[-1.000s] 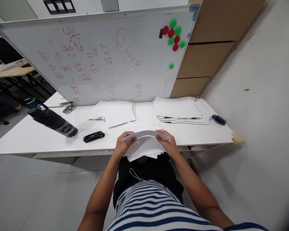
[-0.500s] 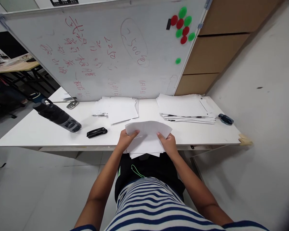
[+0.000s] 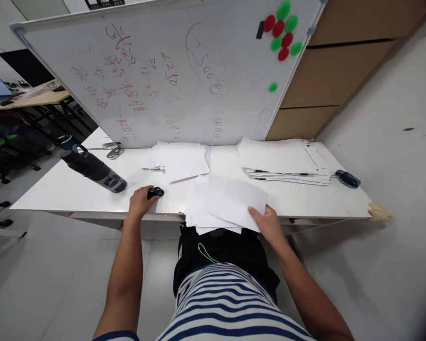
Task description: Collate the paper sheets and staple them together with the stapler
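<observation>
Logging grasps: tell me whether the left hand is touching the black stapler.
Touching. The head view shows the left hand closed over the black stapler, only its right end showing past the fingers.

The left hand has let go of the paper sheets and now covers the black stapler near the surface's front edge.

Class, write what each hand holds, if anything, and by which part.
Left hand grips the black stapler by its left end; right hand pinches the loose sheets at their near right corner.
</observation>
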